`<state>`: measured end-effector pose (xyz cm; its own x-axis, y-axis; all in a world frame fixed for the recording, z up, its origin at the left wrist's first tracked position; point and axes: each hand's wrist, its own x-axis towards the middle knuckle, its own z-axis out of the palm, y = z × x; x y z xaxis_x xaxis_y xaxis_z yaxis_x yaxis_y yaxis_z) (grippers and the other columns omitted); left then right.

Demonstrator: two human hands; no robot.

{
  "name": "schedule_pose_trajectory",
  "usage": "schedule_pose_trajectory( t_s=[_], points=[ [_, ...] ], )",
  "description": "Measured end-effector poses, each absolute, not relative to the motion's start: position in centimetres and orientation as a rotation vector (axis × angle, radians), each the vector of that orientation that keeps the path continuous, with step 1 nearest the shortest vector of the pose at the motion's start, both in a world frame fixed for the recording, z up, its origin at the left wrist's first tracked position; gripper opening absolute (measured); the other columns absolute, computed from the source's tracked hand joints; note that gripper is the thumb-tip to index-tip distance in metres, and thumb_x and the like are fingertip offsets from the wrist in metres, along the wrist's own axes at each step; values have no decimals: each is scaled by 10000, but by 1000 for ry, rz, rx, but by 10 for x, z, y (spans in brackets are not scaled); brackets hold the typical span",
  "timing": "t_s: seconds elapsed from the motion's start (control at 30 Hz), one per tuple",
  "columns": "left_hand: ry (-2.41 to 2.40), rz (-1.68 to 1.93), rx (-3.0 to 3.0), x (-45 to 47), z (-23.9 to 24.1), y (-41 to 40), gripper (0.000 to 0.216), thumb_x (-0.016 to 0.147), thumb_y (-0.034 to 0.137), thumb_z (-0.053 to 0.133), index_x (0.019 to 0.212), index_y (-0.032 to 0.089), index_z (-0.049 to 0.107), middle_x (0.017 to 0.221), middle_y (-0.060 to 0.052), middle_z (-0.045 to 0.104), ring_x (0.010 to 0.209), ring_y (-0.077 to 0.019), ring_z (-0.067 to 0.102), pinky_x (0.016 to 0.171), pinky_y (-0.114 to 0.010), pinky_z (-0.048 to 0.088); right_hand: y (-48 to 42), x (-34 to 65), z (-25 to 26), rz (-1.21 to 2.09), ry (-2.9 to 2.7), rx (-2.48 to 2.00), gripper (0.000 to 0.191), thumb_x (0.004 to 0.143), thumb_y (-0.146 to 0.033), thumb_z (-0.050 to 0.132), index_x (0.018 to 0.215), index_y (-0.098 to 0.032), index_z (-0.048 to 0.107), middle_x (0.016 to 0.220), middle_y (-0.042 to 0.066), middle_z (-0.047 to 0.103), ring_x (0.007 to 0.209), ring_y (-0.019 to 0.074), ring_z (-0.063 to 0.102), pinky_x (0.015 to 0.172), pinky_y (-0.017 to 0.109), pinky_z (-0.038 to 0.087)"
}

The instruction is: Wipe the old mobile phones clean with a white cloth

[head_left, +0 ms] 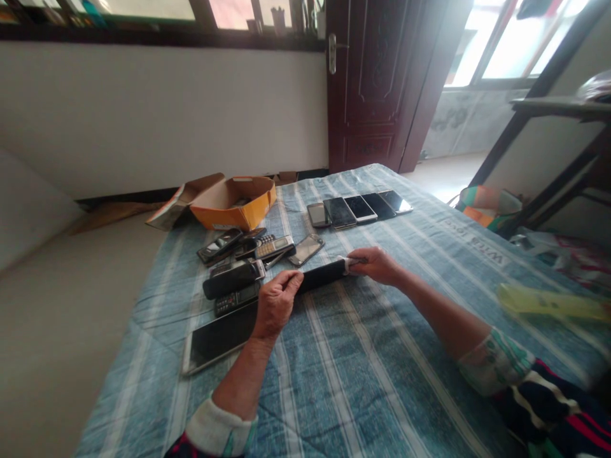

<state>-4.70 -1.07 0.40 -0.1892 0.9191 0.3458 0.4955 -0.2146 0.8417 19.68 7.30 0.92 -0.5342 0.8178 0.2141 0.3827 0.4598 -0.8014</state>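
Left hand: grip clamps near-left end of dark phone
Right hand: pinches white cloth against phone's far-right end
Phone on striped tabletop between hands; long axis left-right, right end slightly farther
Advice: keep left clamp firm, wipe along length
Beyond: row of smartphones, orange box

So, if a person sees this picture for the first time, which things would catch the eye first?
First, the two hands at the centre: the left hand and the right hand hold a dark phone by its ends, the right one also with a white cloth. Behind them, a neat row of smartphones lies on the striped blue cloth. To the left sit a pile of old phones and an orange box.
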Motion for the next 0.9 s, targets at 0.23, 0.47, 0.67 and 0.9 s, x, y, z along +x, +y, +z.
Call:
schedule_pose_trajectory(
  t_s=[0.23, 0.47, 0.67, 0.9],
  points=[
    [1646, 1367, 1701, -42, 7, -14, 226, 785, 362, 594, 796, 158, 692, 737, -10, 688, 702, -158, 627, 684, -229, 496, 66, 182, 30, 748, -2286, -872, 109, 770, -184, 579, 808, -151, 676, 713, -7, 608, 644, 99, 510, 610, 209, 341],
    [1622, 1349, 1686, -40, 7, -16, 205, 781, 343, 609, 799, 155, 690, 737, -3, 681, 692, -147, 621, 673, -215, 495, 72, 179, 43, 692, -2511, -756, 95, 787, -170, 579, 798, -146, 671, 717, -8, 601, 661, 94, 515, 628, 204, 341],
    [1592, 1326, 1680, -37, 10, -19, 188, 767, 329, 623, 774, 153, 689, 714, 3, 681, 661, -136, 620, 643, -204, 496, 73, 191, 48, 763, -2535, -807, 122, 790, -202, 576, 821, -147, 681, 735, -7, 621, 647, 92, 518, 610, 211, 340],
    [1657, 1329, 1644, -34, 12, -20, 215, 747, 361, 640, 812, 163, 696, 770, -1, 705, 720, -158, 644, 714, -230, 511, 71, 194, 55, 711, -2584, -800, 121, 795, -184, 568, 824, -128, 672, 727, 0, 607, 660, 90, 528, 618, 215, 333]
  ],
)
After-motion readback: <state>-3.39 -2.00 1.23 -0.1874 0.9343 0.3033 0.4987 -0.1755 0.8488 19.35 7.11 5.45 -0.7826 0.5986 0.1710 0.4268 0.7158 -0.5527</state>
